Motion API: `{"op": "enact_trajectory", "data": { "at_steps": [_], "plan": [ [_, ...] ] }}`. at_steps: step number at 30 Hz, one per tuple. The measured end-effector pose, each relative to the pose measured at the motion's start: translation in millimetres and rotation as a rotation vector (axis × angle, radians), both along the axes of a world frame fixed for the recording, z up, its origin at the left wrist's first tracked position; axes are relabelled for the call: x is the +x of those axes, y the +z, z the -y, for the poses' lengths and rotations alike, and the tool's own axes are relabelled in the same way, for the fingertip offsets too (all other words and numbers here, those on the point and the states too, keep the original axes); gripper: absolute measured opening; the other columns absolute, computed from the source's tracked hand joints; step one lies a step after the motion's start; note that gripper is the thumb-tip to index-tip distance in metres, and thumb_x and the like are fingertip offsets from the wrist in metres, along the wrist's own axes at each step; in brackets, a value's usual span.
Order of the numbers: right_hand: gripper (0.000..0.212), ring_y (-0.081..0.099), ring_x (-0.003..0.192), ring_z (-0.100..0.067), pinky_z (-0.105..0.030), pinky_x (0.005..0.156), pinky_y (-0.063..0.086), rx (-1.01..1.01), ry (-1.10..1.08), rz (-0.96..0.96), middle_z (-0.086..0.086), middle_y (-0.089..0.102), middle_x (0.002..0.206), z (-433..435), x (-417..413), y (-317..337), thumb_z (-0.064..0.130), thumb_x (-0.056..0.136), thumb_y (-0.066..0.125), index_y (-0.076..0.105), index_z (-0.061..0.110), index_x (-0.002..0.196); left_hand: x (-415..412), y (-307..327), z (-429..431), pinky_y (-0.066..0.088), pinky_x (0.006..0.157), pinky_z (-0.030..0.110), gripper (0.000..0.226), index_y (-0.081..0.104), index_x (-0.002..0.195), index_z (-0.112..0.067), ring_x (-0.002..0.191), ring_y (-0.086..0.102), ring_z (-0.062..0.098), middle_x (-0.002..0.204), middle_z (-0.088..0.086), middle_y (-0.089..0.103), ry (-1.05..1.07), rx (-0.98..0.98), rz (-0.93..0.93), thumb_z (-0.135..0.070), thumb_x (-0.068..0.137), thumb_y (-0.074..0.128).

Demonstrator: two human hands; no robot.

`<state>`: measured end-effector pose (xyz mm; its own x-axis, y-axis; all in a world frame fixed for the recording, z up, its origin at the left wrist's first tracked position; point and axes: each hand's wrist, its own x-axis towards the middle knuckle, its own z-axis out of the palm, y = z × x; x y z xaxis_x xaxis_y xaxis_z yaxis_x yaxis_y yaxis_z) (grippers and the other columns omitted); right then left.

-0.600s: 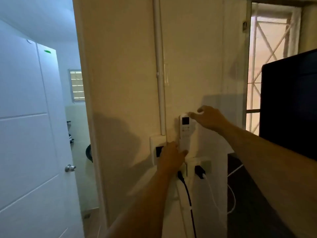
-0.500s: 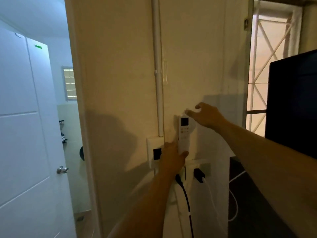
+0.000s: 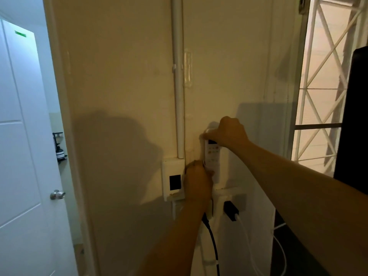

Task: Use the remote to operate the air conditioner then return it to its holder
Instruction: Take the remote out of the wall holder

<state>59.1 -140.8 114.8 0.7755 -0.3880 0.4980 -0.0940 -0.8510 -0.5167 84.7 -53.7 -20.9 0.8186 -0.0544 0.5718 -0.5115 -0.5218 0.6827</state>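
A white air-conditioner remote (image 3: 212, 156) stands upright against the cream wall, its lower end in a white holder (image 3: 216, 177) that my hand mostly hides. My right hand (image 3: 228, 134) is closed over the remote's top end, covering part of its dark display. My left hand (image 3: 197, 182) is pressed against the wall at the remote's lower left, fingers curled around the holder and the remote's bottom. The air conditioner is not in view.
A white switch box (image 3: 172, 180) sits left of the holder under a vertical conduit (image 3: 178, 80). Below are sockets with a black plug (image 3: 231, 213) and cables. An open white door (image 3: 22, 136) is at left, a barred window (image 3: 326, 80) and dark screen (image 3: 354, 124) at right.
My right hand came down from beside the remote's top and closed over it. My left hand stayed at the remote's lower end. The camera moved closer to the wall.
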Motion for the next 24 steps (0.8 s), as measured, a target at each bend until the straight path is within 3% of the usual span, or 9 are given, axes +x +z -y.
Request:
{"op": "enact_trajectory", "data": {
  "at_steps": [4, 7, 10, 14, 17, 20, 22, 24],
  "plan": [
    [0.054, 0.061, 0.073, -0.027, -0.031, 0.06, 0.05, -0.049, 0.024, -0.003, -0.01, 0.058, 0.081, -1.7, 3.9, 3.8, 0.05, 0.063, 0.082, 0.045, 0.011, 0.063, 1.3, 1.5, -0.6, 0.059, 0.069, 0.035, 0.019, 0.066, 0.096, -0.011, 0.081, 0.067, 0.02, 0.095, 0.009, 0.07, -0.03, -0.016, 0.003, -0.025, 0.084, 0.065],
    [0.053, 0.067, 0.08, -0.031, -0.038, 0.067, 0.059, -0.077, 0.009, -0.014, -0.014, 0.064, 0.087, -2.8, 4.3, 7.2, 0.051, 0.063, 0.082, 0.052, 0.007, 0.072, 2.8, 1.0, -0.1, 0.057, 0.07, 0.029, 0.022, 0.067, 0.1, -0.01, 0.084, 0.068, 0.02, 0.097, 0.009, 0.071, -0.025, -0.013, 0.025, -0.025, 0.084, 0.065],
    [0.054, 0.063, 0.074, -0.028, -0.036, 0.064, 0.057, -0.091, 0.001, -0.019, -0.011, 0.06, 0.084, -3.5, 4.6, 5.5, 0.052, 0.062, 0.082, 0.049, 0.009, 0.069, 3.7, 3.0, -0.2, 0.054, 0.068, 0.027, 0.023, 0.067, 0.101, -0.008, 0.085, 0.068, 0.021, 0.098, 0.011, 0.071, -0.034, -0.006, 0.005, -0.023, 0.085, 0.064],
    [0.053, 0.055, 0.072, -0.023, -0.031, 0.06, 0.047, -0.119, -0.011, 0.057, -0.008, 0.055, 0.08, -3.9, -5.3, 32.1, 0.05, 0.066, 0.079, 0.05, 0.007, 0.076, 3.9, 3.8, -3.7, 0.053, 0.065, 0.026, 0.015, 0.067, 0.092, -0.004, 0.079, 0.067, 0.022, 0.092, 0.013, 0.071, -0.073, 0.036, 0.004, -0.018, 0.086, 0.063],
    [0.048, 0.062, 0.071, -0.026, -0.035, 0.064, 0.056, -0.115, -0.005, 0.154, -0.009, 0.06, 0.08, -5.9, -22.7, 80.8, 0.046, 0.068, 0.078, 0.052, 0.006, 0.073, 1.8, 11.4, -9.6, 0.049, 0.058, 0.024, 0.018, 0.066, 0.079, -0.004, 0.072, 0.066, 0.022, 0.084, 0.014, 0.07, -0.03, 0.076, 0.06, -0.017, 0.088, 0.058],
    [0.044, 0.069, 0.061, -0.026, -0.038, 0.062, 0.061, -0.066, 0.02, 0.136, -0.01, 0.065, 0.071, -7.3, -39.8, 103.4, 0.044, 0.067, 0.079, 0.053, 0.008, 0.067, -12.3, 44.4, -20.0, 0.042, 0.047, 0.012, 0.025, 0.062, 0.081, -0.007, 0.062, 0.057, 0.009, 0.083, 0.009, 0.066, -0.06, -0.154, 0.112, -0.025, 0.092, 0.05],
    [0.043, 0.071, 0.057, -0.026, -0.037, 0.058, 0.062, -0.043, 0.02, 0.085, -0.012, 0.066, 0.068, -6.6, -49.4, 101.1, 0.041, 0.067, 0.08, 0.055, 0.006, 0.069, -23.4, 75.0, -27.1, 0.051, 0.055, 0.011, 0.023, 0.063, 0.09, -0.011, 0.07, 0.063, 0.01, 0.09, 0.007, 0.068, -0.281, -0.348, -0.028, -0.028, 0.093, 0.049],
    [0.043, 0.071, 0.057, -0.025, -0.036, 0.055, 0.062, -0.024, 0.02, 0.06, -0.013, 0.067, 0.069, -5.1, -57.0, 97.1, 0.04, 0.066, 0.081, 0.056, 0.005, 0.069, -30.5, 99.7, -35.7, 0.06, 0.076, 0.031, 0.021, 0.064, 0.096, -0.017, 0.082, 0.07, 0.019, 0.096, 0.008, 0.071, -0.484, -0.367, -0.249, -0.033, 0.091, 0.053]
  ]
}}
